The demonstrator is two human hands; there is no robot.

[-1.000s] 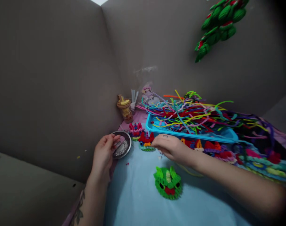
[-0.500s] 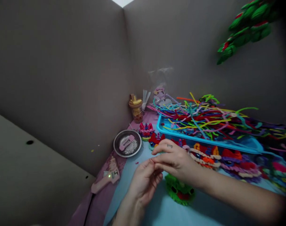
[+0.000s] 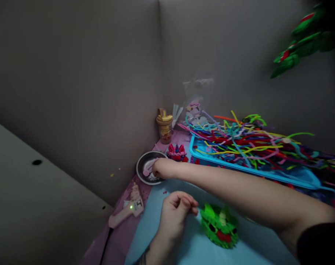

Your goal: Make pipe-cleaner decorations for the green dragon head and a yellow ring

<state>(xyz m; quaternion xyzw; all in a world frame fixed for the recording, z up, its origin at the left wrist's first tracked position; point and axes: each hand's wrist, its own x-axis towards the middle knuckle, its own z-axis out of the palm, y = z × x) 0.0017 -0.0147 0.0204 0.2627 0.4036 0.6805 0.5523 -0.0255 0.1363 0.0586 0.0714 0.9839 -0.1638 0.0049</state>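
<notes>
My right hand [image 3: 161, 168] reaches into a round metal bowl [image 3: 139, 173] with its fingers curled downward. The bowl holds small whitish bits and a pink piece [image 3: 147, 171] beside the fingers. The fingertips are hidden, and whatever they grip does not show. Nearer to me, my left hand [image 3: 176, 213] is held above the light blue sheet, thumb and fingers pressed together; I cannot make out anything between them. To its right a green fuzzy dragon head [image 3: 220, 227] with black eyes and a red mouth sits on the sheet.
A pink glue gun [image 3: 127, 213] with a lit green light lies at left. Behind are a brown cup [image 3: 165, 129] and a blue tray [image 3: 225, 161] heaped with colourful pipe cleaners [image 3: 244, 140]. A fuzzy red piece [image 3: 177, 151] stands by the bowl. Green pieces [image 3: 296, 48] hang upper right.
My right hand has left my left hand and moved left and away from me into the metal bowl. My left hand stays near its place, fingers curled. The view has shifted slightly.
</notes>
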